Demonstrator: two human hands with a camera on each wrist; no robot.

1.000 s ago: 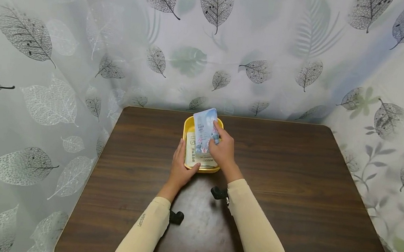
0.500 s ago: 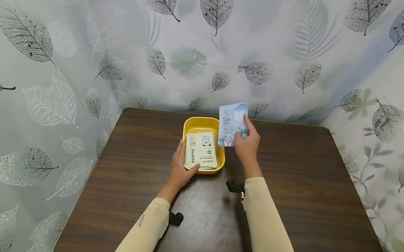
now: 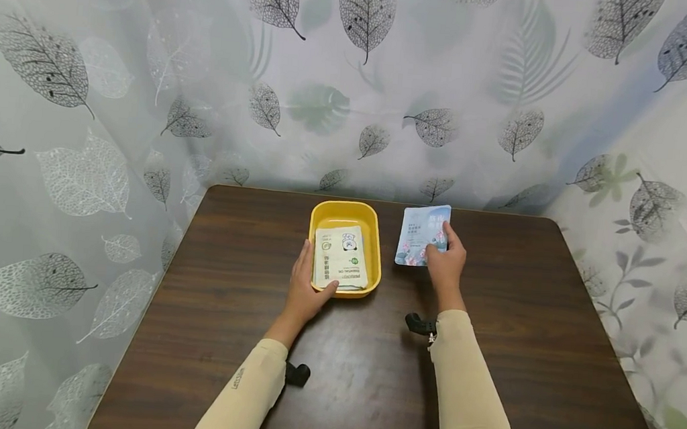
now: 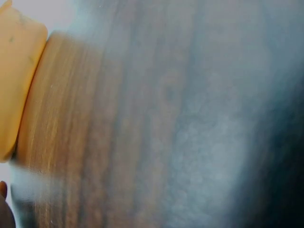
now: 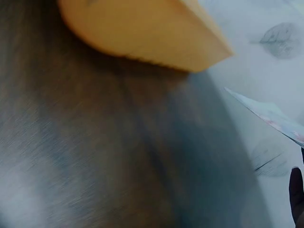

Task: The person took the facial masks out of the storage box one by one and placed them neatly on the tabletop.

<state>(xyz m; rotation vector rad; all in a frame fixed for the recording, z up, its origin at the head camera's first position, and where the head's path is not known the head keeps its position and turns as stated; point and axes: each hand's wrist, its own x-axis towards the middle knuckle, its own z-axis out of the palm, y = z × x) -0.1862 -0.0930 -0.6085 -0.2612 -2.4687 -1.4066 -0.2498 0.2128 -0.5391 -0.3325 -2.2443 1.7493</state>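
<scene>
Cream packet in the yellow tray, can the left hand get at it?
Likely yes: the left hand holds the yellow tray beside the cream packet, and nothing lies over that packet.

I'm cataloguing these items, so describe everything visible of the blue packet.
The blue packet is thin, flat and roughly rectangular, seemingly smooth film, printed with pinkish flowers and lettering too small to read. Its printed face is towards the head camera. The right hand pinches it near its right edge, to the right of the yellow tray; it looks tilted and held above the table.
</scene>
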